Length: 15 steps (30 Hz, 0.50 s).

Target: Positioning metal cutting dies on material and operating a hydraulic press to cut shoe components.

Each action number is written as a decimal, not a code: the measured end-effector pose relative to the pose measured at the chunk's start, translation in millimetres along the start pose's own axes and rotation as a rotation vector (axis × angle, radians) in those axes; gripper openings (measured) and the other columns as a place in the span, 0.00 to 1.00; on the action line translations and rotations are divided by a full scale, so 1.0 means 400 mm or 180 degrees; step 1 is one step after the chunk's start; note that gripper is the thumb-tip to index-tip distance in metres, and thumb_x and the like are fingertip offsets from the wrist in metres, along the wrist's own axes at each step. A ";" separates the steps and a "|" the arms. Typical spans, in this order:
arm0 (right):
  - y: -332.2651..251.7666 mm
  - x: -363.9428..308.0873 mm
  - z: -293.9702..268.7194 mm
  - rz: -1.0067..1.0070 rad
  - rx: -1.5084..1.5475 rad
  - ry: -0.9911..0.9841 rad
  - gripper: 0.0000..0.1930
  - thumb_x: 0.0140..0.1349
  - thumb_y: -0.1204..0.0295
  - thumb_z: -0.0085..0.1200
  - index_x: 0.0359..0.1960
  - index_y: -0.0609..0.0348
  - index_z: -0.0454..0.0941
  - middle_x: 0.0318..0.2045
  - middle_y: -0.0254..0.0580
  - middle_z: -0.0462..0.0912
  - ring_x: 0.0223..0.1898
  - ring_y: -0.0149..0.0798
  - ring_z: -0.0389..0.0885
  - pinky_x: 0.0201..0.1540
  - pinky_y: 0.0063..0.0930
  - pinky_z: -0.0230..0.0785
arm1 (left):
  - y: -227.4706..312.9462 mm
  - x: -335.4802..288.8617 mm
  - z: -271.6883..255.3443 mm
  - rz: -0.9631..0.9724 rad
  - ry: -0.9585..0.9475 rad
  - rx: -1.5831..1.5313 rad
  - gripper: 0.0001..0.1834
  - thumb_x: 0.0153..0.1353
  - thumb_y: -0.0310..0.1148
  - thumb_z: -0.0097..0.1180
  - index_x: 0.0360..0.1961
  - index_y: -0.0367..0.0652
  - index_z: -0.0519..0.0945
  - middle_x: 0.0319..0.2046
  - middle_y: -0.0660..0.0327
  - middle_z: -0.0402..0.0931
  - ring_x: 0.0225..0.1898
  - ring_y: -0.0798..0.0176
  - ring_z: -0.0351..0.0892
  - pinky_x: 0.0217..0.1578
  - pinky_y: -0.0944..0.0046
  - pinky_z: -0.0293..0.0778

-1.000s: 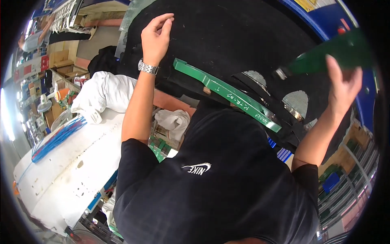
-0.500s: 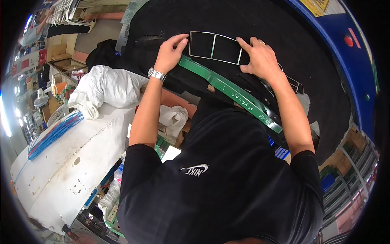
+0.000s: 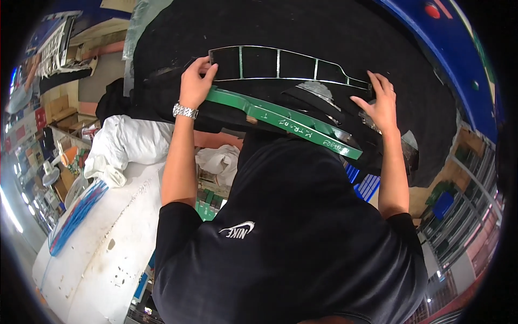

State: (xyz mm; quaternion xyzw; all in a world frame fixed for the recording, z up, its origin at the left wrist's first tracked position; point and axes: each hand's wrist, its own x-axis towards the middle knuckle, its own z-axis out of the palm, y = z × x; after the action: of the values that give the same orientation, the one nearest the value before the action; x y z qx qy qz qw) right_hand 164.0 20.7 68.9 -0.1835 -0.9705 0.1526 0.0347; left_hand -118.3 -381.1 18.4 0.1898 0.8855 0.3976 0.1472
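A long, thin ladder-shaped metal frame [image 3: 278, 62], crossed by several thin bars and narrowing toward its right end, lies on a black sheet of material [image 3: 324, 27]. At its left end my left hand [image 3: 195, 83], with a metal watch on the wrist, pinches the edge between thumb and fingers. My right hand [image 3: 380, 105] is by the narrow right end, its thumb and fingers spread apart around the tip. Nearer to me, a green metal bar [image 3: 297, 127] with handwritten marks lies slantwise, close to my chest.
Small dark offcuts [image 3: 318, 100] lie between frame and bar. A blue machine body [image 3: 475, 97] with a red button curves around the far right. At left, a white sack [image 3: 135, 140] rests by a white surface [image 3: 102, 243] holding blue strands [image 3: 81, 216]. Metal racks [image 3: 475, 210] stand right.
My right hand has moved from the frame's middle to its right end, with its fingers spread. The frame's whole length now shows. My left hand stays at the left end.
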 end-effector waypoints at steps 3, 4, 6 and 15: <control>0.091 -0.062 0.024 0.0298 0.0327 0.0184 0.32 0.52 0.61 0.74 0.59 0.57 0.79 0.53 0.46 0.80 0.57 0.50 0.78 0.60 0.42 0.70 | 0.002 0.005 -0.002 -0.0005 -0.0070 0.0062 0.16 0.63 0.31 0.66 0.50 0.33 0.83 0.36 0.56 0.87 0.37 0.65 0.88 0.41 0.65 0.80; 0.118 -0.079 0.042 0.0370 0.0644 0.0309 0.29 0.53 0.64 0.74 0.57 0.59 0.80 0.50 0.46 0.81 0.53 0.50 0.80 0.57 0.40 0.72 | 0.001 0.009 0.000 0.0073 -0.0053 0.0030 0.16 0.63 0.31 0.67 0.50 0.34 0.83 0.37 0.56 0.87 0.38 0.64 0.88 0.41 0.65 0.80; 0.124 -0.086 0.060 0.0449 0.0788 0.0434 0.26 0.54 0.67 0.73 0.55 0.60 0.81 0.48 0.46 0.81 0.50 0.50 0.81 0.55 0.38 0.74 | -0.003 0.010 -0.003 0.0156 -0.0026 0.0049 0.16 0.62 0.29 0.67 0.49 0.34 0.84 0.38 0.56 0.87 0.40 0.63 0.88 0.41 0.65 0.81; 0.147 -0.090 0.086 0.0375 0.0922 0.0712 0.22 0.56 0.70 0.72 0.52 0.61 0.82 0.44 0.45 0.82 0.45 0.49 0.83 0.50 0.37 0.74 | -0.027 0.005 -0.004 0.0022 -0.0069 0.0008 0.16 0.62 0.29 0.68 0.49 0.33 0.84 0.38 0.57 0.87 0.40 0.65 0.88 0.41 0.66 0.80</control>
State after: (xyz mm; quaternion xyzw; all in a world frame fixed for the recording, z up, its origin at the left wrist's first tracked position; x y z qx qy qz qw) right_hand 213.4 49.9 17.6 -0.2489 -0.9160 0.2712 0.1594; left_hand -123.3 -388.0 11.0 0.1973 0.8838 0.3949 0.1552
